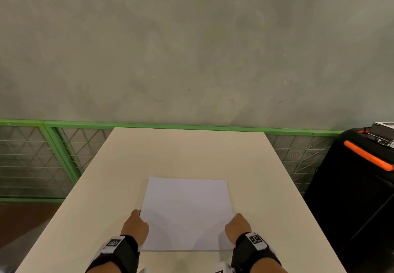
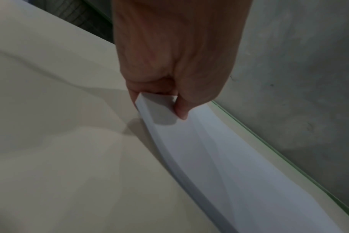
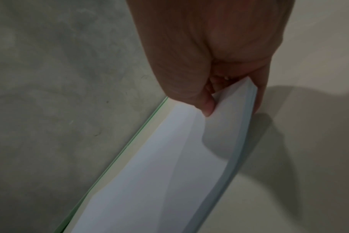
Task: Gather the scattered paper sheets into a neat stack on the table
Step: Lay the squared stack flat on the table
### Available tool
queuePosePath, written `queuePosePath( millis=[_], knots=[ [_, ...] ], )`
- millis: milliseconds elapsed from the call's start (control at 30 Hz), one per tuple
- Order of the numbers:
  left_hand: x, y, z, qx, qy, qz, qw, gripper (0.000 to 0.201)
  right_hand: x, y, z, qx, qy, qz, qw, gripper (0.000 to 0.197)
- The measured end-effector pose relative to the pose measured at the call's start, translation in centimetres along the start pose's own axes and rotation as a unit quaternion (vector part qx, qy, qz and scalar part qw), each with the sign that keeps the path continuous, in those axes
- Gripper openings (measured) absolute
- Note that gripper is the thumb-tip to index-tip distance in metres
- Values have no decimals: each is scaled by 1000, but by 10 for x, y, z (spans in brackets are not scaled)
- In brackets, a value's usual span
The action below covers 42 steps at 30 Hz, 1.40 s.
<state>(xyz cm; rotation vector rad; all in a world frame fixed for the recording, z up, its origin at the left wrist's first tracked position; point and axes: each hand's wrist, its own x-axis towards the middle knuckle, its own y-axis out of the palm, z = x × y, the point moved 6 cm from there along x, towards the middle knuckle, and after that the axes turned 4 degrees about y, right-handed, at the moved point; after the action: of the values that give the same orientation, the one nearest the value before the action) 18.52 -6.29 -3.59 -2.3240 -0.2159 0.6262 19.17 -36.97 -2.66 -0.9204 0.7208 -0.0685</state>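
A squared-up stack of white paper sheets [image 1: 186, 213] lies near the front middle of the beige table [image 1: 191, 151]. My left hand [image 1: 136, 223] grips the stack's left edge, thumb on top and fingers underneath, as the left wrist view shows on the paper stack [image 2: 209, 149] under the left hand [image 2: 159, 104]. My right hand [image 1: 237, 226] grips the right edge the same way. In the right wrist view the right hand [image 3: 229, 97] pinches the stack [image 3: 169, 165], whose near side is lifted a little and bowed.
A green metal mesh fence [image 1: 53, 155] runs behind and left of the table, below a grey concrete wall [image 1: 191, 48]. A black case with an orange handle [image 1: 366, 157] stands at the right beside the table.
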Motion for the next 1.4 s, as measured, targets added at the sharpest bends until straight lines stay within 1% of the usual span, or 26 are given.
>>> queuePosePath(
  millis=[100, 233, 433, 600, 767, 867, 967, 1000, 1033, 1100, 1167, 1400],
  knots=[
    [-1, 2, 2, 0, -4, -7, 1000, 40, 6, 3, -3, 16, 11, -14, 1000, 38],
    [-2, 2, 3, 15, -5, -3, 1000, 43, 5, 6, -6, 14, 14, -9, 1000, 38],
    [-8, -4, 11, 88, 6, 11, 996, 46, 6, 7, -11, 2, 4, -13, 1000, 38],
    [-10, -6, 13, 93, 26, 12, 995, 47, 4, 7, -11, -19, 3, -16, 1000, 37],
    [-10, -6, 13, 87, 22, 2, 996, 45, 5, 5, -13, -32, 5, -36, 999, 36],
    [-9, -7, 13, 59, 13, -5, 998, 39, 7, 6, -14, -29, 1, -38, 999, 35],
    [-8, -8, 14, 30, 10, -12, 999, 20, 8, 5, -15, -29, 1, -37, 999, 34],
    [-7, -8, 15, 24, 9, -14, 1000, 17, 8, 5, -15, -29, 1, -37, 999, 34],
    [-7, -8, 16, 17, 9, -15, 1000, 19, 8, 5, -14, -30, 0, -39, 999, 34],
    [-7, -8, 17, 5, 11, -16, 1000, 32, 8, 5, -14, -34, -3, -42, 999, 35],
    [-8, -8, 17, 4, 10, -19, 1000, 39, 8, 5, -13, -38, -7, -45, 998, 35],
    [-5, -6, 18, 11, 6, -19, 1000, 40, 8, 2, -11, -53, -24, -58, 997, 34]
  ],
)
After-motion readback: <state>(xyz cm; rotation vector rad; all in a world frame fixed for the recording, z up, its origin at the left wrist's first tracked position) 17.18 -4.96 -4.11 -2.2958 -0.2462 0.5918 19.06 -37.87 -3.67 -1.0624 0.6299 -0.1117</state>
